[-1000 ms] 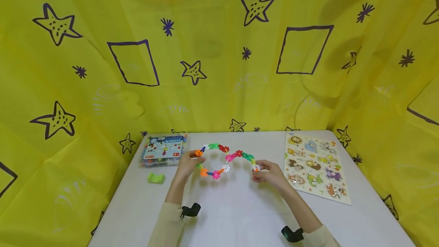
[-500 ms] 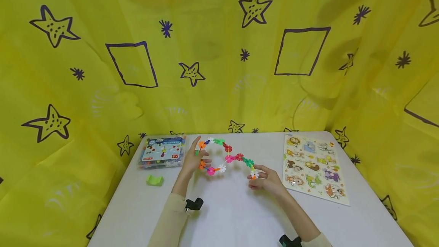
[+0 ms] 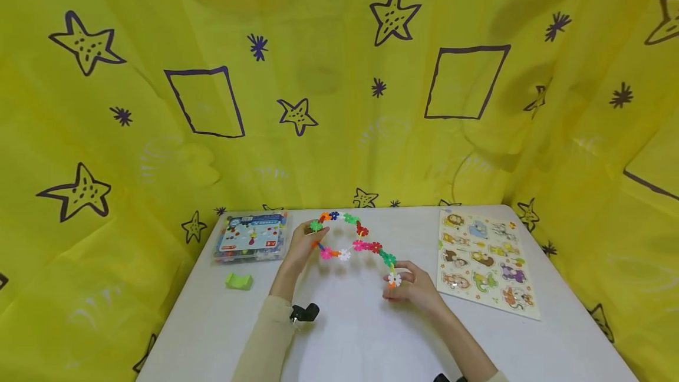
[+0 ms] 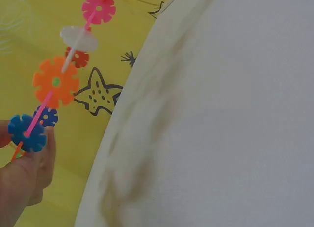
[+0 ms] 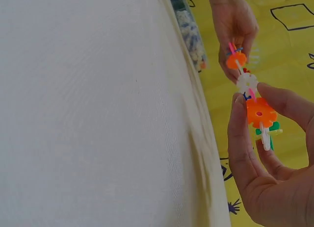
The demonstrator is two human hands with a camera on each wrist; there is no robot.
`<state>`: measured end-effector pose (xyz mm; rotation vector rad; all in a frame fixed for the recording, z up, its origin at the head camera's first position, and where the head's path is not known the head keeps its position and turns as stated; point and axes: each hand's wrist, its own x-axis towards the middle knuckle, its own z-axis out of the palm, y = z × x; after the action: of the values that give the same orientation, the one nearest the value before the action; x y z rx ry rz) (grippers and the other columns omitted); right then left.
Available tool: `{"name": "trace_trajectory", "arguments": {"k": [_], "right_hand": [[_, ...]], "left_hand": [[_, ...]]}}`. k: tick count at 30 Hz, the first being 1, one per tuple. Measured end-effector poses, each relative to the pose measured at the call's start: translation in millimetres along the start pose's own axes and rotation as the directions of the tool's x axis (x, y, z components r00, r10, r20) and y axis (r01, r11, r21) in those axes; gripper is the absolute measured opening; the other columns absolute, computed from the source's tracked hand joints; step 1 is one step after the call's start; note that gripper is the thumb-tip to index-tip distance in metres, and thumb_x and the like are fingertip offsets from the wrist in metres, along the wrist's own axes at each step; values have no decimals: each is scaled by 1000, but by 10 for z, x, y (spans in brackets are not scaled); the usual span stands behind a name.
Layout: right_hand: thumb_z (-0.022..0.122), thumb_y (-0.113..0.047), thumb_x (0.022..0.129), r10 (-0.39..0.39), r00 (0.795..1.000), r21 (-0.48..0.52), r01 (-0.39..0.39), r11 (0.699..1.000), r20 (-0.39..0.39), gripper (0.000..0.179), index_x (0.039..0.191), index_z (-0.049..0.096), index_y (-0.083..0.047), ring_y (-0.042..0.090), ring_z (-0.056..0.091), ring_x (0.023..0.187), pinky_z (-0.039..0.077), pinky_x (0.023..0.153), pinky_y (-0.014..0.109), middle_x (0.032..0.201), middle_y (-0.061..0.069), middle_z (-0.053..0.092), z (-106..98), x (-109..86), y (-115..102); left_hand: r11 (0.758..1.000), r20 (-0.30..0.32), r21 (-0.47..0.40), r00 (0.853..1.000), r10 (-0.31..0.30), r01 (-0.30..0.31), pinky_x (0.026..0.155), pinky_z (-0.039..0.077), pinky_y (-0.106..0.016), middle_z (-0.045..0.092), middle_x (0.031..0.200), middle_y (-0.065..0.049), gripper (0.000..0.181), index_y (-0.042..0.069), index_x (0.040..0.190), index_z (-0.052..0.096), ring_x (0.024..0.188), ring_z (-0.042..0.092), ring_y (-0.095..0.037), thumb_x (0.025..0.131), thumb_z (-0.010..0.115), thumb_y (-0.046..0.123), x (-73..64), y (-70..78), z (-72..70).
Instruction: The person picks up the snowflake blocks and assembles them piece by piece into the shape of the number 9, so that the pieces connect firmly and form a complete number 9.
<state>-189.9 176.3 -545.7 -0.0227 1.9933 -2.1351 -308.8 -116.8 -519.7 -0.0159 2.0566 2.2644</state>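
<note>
A chain of interlocking plastic flower discs (image 3: 375, 247) in many colours hangs above the table between both hands. It forms a ring on the left and a tail to the right. My left hand (image 3: 299, 246) pinches the ring's left side, close to a green disc (image 3: 315, 226). In the left wrist view, a blue disc (image 4: 27, 133) sits between its thumb and fingers. The tail's end is in my right hand (image 3: 416, 289), by a white disc (image 3: 394, 279). Up close in the right wrist view, thumb and fingers grip an orange disc (image 5: 260, 112).
A transparent box (image 3: 251, 237) with a printed label stands at the table's back left. A small green curved block (image 3: 239, 281) lies before it. On the right is an animal picture board (image 3: 485, 261). Yellow patterned cloth (image 3: 339, 152) encloses the table's back and sides.
My left hand loosened its fingers, then took hold of the ring again. The ring has turned, bringing the green disc to its upper left. My right hand keeps its grip on the tail.
</note>
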Motion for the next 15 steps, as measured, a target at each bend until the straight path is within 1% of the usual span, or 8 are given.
{"name": "trace_trajectory", "arguments": {"k": [1, 4, 6, 8, 9, 12, 14, 15], "right_hand": [[83, 5, 81, 2, 1000, -7, -2, 1000, -2, 74, 143, 44, 8, 29, 77, 84, 63, 78, 42, 122, 29, 67, 9, -9, 0], [86, 4, 78, -1, 1000, -34, 1, 999, -11, 74, 142, 48, 8, 28, 76, 82, 63, 77, 42, 118, 25, 66, 48, -25, 7], [88, 3, 76, -5, 1000, -53, 4, 999, -28, 74, 140, 51, 7, 25, 74, 82, 63, 76, 40, 116, 22, 64, 77, -21, 22], [91, 0, 74, -17, 998, -95, 11, 995, -65, 72, 136, 55, 6, 21, 71, 82, 62, 73, 36, 112, 18, 64, 113, -12, 40], [92, 0, 73, -21, 996, -110, 12, 994, -84, 71, 135, 57, 5, 20, 70, 83, 61, 72, 33, 112, 17, 64, 131, -5, 47], [95, -3, 70, -35, 986, -152, 10, 988, -160, 69, 130, 61, 4, 17, 67, 84, 56, 66, 28, 110, 15, 65, 190, 8, 81], [95, -3, 69, -35, 980, -152, 5, 988, -194, 69, 129, 60, 5, 17, 65, 81, 54, 62, 27, 110, 15, 63, 235, 11, 105], [95, -3, 69, -33, 978, -148, 2, 989, -205, 70, 128, 59, 5, 17, 65, 79, 53, 61, 27, 110, 15, 61, 260, 12, 117]], "left_hand": [[999, -6, -47, 1000, 8, -8, 108, 46, -43, 56, 129, -24, 53, -12, 144, 44, 128, 54, -41, 100, 68, 7, 21, -19, 14], [987, -61, -157, 998, 28, -38, 105, 51, -35, 57, 126, -24, 51, -14, 142, 40, 131, 56, -43, 101, 66, 2, 70, -61, 65], [980, -103, -192, 994, 41, -61, 100, 54, -32, 58, 127, -26, 49, -13, 140, 37, 130, 58, -43, 101, 65, 1, 96, -89, 96], [974, -128, -212, 990, 52, -79, 97, 55, -32, 58, 131, -29, 47, -11, 137, 35, 129, 59, -43, 102, 64, -1, 118, -106, 123], [969, -125, -230, 990, 59, -87, 99, 55, -35, 58, 133, -32, 45, -10, 136, 35, 130, 59, -44, 102, 63, -2, 134, -117, 134], [973, -102, -210, 992, 73, -93, 102, 52, -43, 57, 137, -34, 39, -13, 136, 39, 129, 60, -44, 105, 58, -1, 166, -116, 162], [979, -69, -185, 995, 76, -88, 103, 52, -45, 54, 139, -35, 37, -15, 138, 41, 128, 60, -45, 106, 55, -1, 184, -108, 166], [983, -57, -162, 995, 77, -86, 102, 53, -43, 53, 138, -35, 37, -15, 138, 44, 126, 61, -45, 106, 54, -1, 195, -105, 166]]}}
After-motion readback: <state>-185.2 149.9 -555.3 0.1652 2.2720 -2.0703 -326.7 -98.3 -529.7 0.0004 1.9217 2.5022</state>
